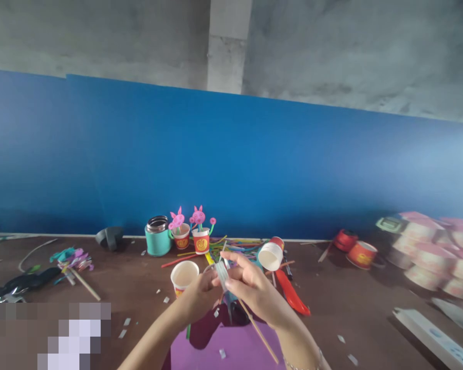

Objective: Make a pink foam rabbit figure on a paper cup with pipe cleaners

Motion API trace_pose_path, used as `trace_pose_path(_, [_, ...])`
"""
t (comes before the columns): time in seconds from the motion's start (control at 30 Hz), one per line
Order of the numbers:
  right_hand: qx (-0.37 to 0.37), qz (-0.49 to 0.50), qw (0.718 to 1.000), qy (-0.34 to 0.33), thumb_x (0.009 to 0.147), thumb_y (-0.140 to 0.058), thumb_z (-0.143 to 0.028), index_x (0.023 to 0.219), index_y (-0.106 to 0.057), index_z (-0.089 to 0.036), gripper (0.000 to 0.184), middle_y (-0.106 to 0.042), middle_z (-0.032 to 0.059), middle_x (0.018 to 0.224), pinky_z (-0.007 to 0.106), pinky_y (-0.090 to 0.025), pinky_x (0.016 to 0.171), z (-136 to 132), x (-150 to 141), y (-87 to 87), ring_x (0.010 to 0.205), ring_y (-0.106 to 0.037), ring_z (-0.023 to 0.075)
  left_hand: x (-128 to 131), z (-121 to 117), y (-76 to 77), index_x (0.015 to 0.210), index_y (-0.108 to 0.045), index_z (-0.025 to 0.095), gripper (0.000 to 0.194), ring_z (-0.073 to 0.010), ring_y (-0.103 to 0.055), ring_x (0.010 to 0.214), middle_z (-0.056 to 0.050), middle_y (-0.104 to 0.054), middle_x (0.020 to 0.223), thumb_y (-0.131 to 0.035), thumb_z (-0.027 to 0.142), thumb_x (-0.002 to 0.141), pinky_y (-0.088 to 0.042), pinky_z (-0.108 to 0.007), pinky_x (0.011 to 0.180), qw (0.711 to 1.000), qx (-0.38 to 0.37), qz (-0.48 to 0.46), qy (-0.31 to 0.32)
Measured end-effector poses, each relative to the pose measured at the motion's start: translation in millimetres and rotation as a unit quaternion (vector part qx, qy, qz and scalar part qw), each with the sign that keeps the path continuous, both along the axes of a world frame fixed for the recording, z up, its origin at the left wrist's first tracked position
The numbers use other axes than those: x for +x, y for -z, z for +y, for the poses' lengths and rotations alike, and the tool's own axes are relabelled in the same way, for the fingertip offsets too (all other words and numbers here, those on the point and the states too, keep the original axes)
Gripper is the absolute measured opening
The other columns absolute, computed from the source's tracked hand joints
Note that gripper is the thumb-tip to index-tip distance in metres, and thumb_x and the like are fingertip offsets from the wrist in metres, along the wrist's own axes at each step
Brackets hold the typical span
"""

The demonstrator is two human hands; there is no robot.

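Observation:
Close together in front of me, my left hand (205, 292) and my right hand (254, 288) pinch a pale, whitish strip-like piece (221, 275) between their fingers. Its exact kind is unclear. A thin wooden stick (259, 331) slants down from beneath my right hand over a purple sheet (231, 349). To the left of the hands, a paper cup (185, 275) stands upright, partly behind my left wrist. A dark object (239, 312) lies below the fingers, mostly hidden.
Behind are two cups with pink pig figures (201, 239), a turquoise jar (158, 239), colourful pipe cleaners (239, 245) and a tipped cup (271, 254). A red balloon-like piece (292, 294) lies right. Stacked cups (435, 257) and a power strip (431, 334) are far right.

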State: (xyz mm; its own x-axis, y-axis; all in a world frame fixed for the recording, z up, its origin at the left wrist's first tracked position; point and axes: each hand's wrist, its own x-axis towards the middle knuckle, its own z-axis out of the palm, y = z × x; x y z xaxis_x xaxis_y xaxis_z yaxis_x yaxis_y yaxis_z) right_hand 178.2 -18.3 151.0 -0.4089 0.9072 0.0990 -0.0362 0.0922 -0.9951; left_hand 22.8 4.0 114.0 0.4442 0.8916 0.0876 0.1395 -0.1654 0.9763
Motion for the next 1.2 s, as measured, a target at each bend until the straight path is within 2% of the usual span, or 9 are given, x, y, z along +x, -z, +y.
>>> trace_pose_path(0.13, [0.024, -0.026, 0.998, 0.044, 0.081, -0.063, -0.040, 0.127, -0.041, -0.016, 0.056, -0.069, 0.0044, 0.080, 0.030, -0.049, 0.065, 0.1, -1.1, -0.5, 0.073, -0.064, 0.0175, 0.7, -0.7, -7.2, 0.063, -0.055, 0.018, 0.028, -0.0107, -0.041, 0.053, 0.002, -0.048, 0.058, -0.058, 0.043, 0.074, -0.032, -0.019, 0.047, 0.999, -0.006, -0.029, -0.042])
trace_pose_path(0.23, [0.031, -0.055, 0.995, 0.078, 0.082, -0.060, -0.044, 0.118, -0.046, -0.015, 0.049, -0.067, 0.0014, 0.067, 0.029, -0.048, 0.061, 0.1, -2.1, -2.7, 0.066, -0.063, 0.0171, 0.4, 0.3, -9.8, 0.056, -0.050, 0.019, 0.033, -0.0104, -0.040, 0.051, 0.002, -0.046, 0.056, -0.054, 0.045, 0.075, -0.031, -0.019, 0.047, 0.996, 0.017, -0.014, -0.088])
trace_pose_path(0.4, [0.052, -0.130, 0.985, 0.106, 0.083, -0.058, -0.043, 0.108, -0.051, -0.015, 0.038, -0.064, -0.0020, 0.055, 0.023, -0.038, 0.048, -1.3, -2.7, -2.5, 0.046, -0.053, 0.0115, -6.0, 7.7, -3.5, 0.058, -0.045, 0.020, 0.030, -0.0097, -0.039, 0.046, 0.006, -0.041, 0.049, -0.050, 0.042, 0.077, -0.028, -0.019, 0.045, 0.985, 0.037, 0.022, -0.165])
trace_pose_path(0.5, [0.052, -0.124, 0.987, 0.087, 0.083, -0.058, -0.040, 0.105, -0.053, -0.017, 0.033, -0.065, -0.0012, 0.060, 0.023, -0.039, 0.049, -0.8, -0.9, -0.6, 0.050, -0.057, 0.0124, -10.4, 8.9, -3.0, 0.062, -0.047, 0.019, 0.029, -0.0088, -0.038, 0.044, 0.007, -0.041, 0.048, -0.050, 0.043, 0.078, -0.027, -0.019, 0.043, 0.988, 0.014, 0.011, -0.155])
trace_pose_path(0.67, [0.074, -0.149, 0.982, 0.086, 0.085, -0.057, -0.036, 0.104, -0.055, -0.019, 0.026, -0.066, -0.0002, 0.067, 0.024, -0.041, 0.055, 1.9, 6.3, 2.3, 0.061, -0.061, 0.0148, -13.1, 4.0, -12.0, 0.074, -0.051, 0.018, 0.026, -0.0073, -0.034, 0.042, 0.008, -0.040, 0.050, -0.053, 0.044, 0.075, -0.024, -0.018, 0.041, 0.985, -0.086, -0.064, -0.134])
trace_pose_path(0.83, [0.067, -0.163, 0.981, 0.082, 0.084, -0.058, -0.033, 0.106, -0.055, -0.020, 0.026, -0.069, 0.0014, 0.074, 0.026, -0.044, 0.061, 4.8, 11.2, 6.8, 0.069, -0.063, 0.0168, -9.6, 1.8, -16.6, 0.066, -0.047, 0.019, 0.040, -0.0068, -0.032, 0.042, 0.009, -0.038, 0.047, -0.055, 0.057, 0.074, -0.022, -0.018, 0.042, 0.987, -0.048, -0.075, -0.132])
trace_pose_path(0.97, [0.041, -0.138, 0.988, 0.058, 0.082, -0.060, -0.030, 0.110, -0.053, -0.020, 0.030, -0.068, 0.0007, 0.075, 0.027, -0.045, 0.062, 6.9, 10.4, 10.1, 0.070, -0.064, 0.0170, -8.4, 2.5, -16.5, 0.067, -0.048, 0.019, 0.041, -0.0063, -0.029, 0.042, 0.010, -0.038, 0.046, -0.057, 0.058, 0.074, -0.023, -0.019, 0.043, 0.988, -0.025, -0.105, -0.110])
trace_pose_path(1.2, [0.021, -0.115, 0.992, 0.039, 0.078, -0.062, -0.024, 0.115, -0.053, -0.019, 0.039, -0.067, 0.0019, 0.085, 0.027, -0.046, 0.066, 6.9, 7.8, 8.1, 0.075, -0.062, 0.0165, -8.7, 0.4, -16.8, 0.065, -0.044, 0.019, 0.042, -0.0039, -0.023, 0.037, 0.010, -0.036, 0.042, -0.056, 0.058, 0.075, -0.017, -0.018, 0.039, 0.988, -0.058, -0.125, -0.076])
